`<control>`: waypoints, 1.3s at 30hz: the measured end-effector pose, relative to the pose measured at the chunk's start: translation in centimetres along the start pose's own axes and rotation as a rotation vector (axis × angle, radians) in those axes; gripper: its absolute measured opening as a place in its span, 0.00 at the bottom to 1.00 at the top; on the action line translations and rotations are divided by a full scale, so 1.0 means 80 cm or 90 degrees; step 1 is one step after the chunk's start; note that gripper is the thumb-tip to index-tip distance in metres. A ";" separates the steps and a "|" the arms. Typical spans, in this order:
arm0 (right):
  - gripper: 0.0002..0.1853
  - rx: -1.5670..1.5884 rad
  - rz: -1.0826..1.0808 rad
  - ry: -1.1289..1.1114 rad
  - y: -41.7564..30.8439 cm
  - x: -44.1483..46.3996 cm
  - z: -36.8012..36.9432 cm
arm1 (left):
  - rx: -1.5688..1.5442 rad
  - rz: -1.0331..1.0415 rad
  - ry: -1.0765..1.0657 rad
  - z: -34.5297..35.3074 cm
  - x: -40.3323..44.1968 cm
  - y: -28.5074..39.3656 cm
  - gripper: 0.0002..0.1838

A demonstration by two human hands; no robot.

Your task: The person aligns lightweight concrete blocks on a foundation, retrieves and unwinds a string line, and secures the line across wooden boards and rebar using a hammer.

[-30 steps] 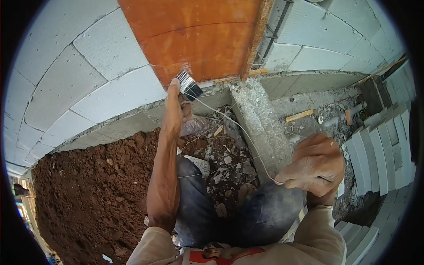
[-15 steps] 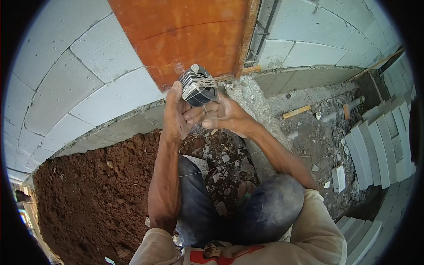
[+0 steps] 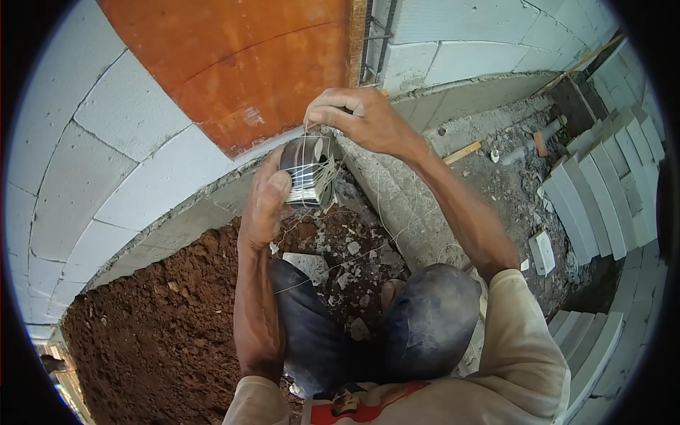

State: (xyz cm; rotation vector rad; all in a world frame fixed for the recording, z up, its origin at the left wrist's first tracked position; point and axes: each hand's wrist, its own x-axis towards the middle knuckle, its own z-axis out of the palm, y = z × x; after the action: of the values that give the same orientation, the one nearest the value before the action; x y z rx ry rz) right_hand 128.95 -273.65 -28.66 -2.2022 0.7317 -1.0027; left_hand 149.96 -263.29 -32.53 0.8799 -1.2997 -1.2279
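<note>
My left hand is closed around a dark spool wound with many turns of whitish string, its thumb pressed on the windings. Above the spool, the fingers of my right hand are pinched together on the string, which runs down to the spool. A loose length of the same string trails in curves over the concrete to the right and across my knee. What the spool is made of cannot be made out.
An orange panel stands ahead between pale block walls. Brown soil is heaped at left. Stacked blocks, a wooden strip and rubble lie at right. A broken block piece lies by my knee.
My right hand has moved from below the spool to above it, drawing string upward. My left hand has turned and lowered the spool slightly. The view has shifted.
</note>
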 end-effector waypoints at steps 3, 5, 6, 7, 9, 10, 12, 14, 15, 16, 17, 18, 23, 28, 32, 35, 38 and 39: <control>0.11 0.007 0.098 -0.087 0.025 -0.033 0.036 | -0.167 0.009 0.047 -0.006 0.006 -0.002 0.36; 0.10 -0.018 0.111 -0.199 0.005 -0.057 0.051 | 0.303 0.019 0.252 -0.022 0.011 -0.008 0.29; 0.10 -0.006 0.018 -0.188 -0.020 -0.061 0.045 | 0.422 0.054 0.248 -0.025 0.008 -0.004 0.22; 0.09 0.007 -0.068 -0.174 -0.041 -0.060 0.037 | 0.427 0.050 0.252 -0.028 0.007 0.001 0.22; 0.08 0.077 -0.104 -0.082 -0.051 -0.029 0.010 | 0.307 0.016 0.067 -0.026 0.004 0.005 0.26; 0.09 0.068 -0.100 -0.021 -0.041 -0.010 -0.003 | 0.276 0.034 -0.015 -0.034 0.005 -0.003 0.35; 0.11 0.095 -0.018 0.006 -0.004 0.009 0.007 | 0.150 0.060 0.015 -0.007 0.005 0.006 0.40; 0.14 0.120 0.067 -0.024 0.038 -0.012 0.040 | -0.047 0.034 0.155 0.004 -0.001 0.007 0.49; 0.16 0.106 0.078 -0.069 0.041 -0.034 0.065 | 0.016 0.007 0.170 -0.015 -0.001 0.008 0.48; 0.15 0.046 0.141 -0.223 0.014 -0.049 0.065 | 0.199 0.025 0.208 -0.025 0.001 0.005 0.48; 0.15 0.052 0.022 -0.218 0.013 -0.068 0.079 | 0.384 0.040 0.244 -0.034 0.003 0.003 0.47; 0.15 0.046 -0.035 -0.214 -0.009 -0.063 0.067 | 0.387 0.040 0.240 -0.041 0.003 0.007 0.47; 0.14 0.102 -0.049 -0.028 -0.029 0.001 0.005 | 0.070 0.011 0.004 -0.035 -0.014 -0.005 0.42; 0.12 0.033 -0.011 -0.222 -0.003 -0.048 0.077 | 0.205 -0.039 0.270 -0.059 -0.005 0.003 0.41; 0.13 0.188 -0.083 -0.027 -0.041 -0.009 0.019 | 0.408 -0.045 0.105 -0.066 -0.015 -0.008 0.43; 0.13 0.134 -0.031 0.016 0.022 0.012 0.036 | 0.165 -0.017 0.101 -0.041 -0.013 -0.003 0.42; 0.14 0.082 0.061 -0.200 0.016 -0.037 0.085 | 0.104 -0.018 0.222 -0.037 -0.003 0.012 0.38; 0.13 0.107 0.021 -0.232 0.014 -0.051 0.101 | 0.342 -0.052 0.258 -0.057 -0.006 0.004 0.29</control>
State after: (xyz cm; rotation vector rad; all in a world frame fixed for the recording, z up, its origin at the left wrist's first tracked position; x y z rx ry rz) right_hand 132.83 -269.23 -35.67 -2.1348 0.4942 -0.5967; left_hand 154.58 -263.53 -32.89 1.4914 -1.2802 -0.7035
